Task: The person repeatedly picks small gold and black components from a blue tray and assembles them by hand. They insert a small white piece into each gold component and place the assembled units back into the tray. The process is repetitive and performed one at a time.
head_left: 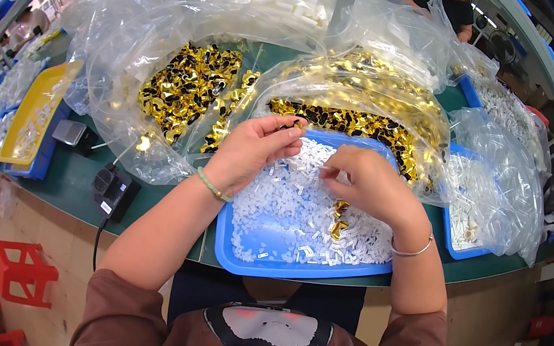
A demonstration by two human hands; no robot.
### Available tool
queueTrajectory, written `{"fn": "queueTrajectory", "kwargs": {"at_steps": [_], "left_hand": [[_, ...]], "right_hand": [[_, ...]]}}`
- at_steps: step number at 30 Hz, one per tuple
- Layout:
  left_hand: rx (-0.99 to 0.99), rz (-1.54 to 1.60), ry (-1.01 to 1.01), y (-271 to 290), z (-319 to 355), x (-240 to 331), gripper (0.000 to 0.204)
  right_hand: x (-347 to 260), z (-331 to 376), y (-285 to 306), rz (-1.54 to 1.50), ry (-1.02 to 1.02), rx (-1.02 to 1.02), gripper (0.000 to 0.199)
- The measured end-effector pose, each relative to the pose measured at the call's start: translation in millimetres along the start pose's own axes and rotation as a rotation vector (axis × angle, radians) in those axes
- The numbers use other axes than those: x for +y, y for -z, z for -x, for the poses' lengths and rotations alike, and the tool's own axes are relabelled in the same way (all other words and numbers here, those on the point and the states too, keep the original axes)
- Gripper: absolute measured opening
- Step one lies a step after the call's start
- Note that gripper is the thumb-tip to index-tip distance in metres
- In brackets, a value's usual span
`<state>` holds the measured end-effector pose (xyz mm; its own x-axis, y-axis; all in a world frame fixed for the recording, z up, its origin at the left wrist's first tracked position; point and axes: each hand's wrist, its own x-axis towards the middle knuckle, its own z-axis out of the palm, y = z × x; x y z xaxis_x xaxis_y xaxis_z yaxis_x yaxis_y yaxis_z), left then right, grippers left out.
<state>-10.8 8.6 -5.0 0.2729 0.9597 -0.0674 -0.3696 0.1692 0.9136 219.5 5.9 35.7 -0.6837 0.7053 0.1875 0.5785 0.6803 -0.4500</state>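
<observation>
White plastic bits fill the blue tray at the near edge, where the left hand pinches a gold-and-black piece and the right hand nips one white bit; best to bring them together squarely.

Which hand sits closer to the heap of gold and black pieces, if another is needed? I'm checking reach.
Left, probably. The left hand is at the far rim of the blue tray, fingertips beside the gold and black pieces. The right hand hovers lower, over the white parts.
</observation>
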Motion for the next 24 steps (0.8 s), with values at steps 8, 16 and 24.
{"fn": "queueTrajectory", "kwargs": {"at_steps": [8, 16, 24], "left_hand": [[-0.065, 0.186, 0.045, 7.1, -2.9, 2.9, 0.036], [0.162, 0.76, -0.252, 40.4, -15.8, 15.8, 0.032], [-0.012, -0.319, -0.226, 10.6, 3.9, 26.0, 0.025]], "right_hand": [[0.4, 3.0, -9.4, 0.115, -0.019, -0.019, 0.014], [5.0, 2.6, -11.6, 0.095, 0.025, -0.022, 0.014], [0.1, -1.6, -9.1, 0.042, -0.019, -0.004, 0.017]]}}
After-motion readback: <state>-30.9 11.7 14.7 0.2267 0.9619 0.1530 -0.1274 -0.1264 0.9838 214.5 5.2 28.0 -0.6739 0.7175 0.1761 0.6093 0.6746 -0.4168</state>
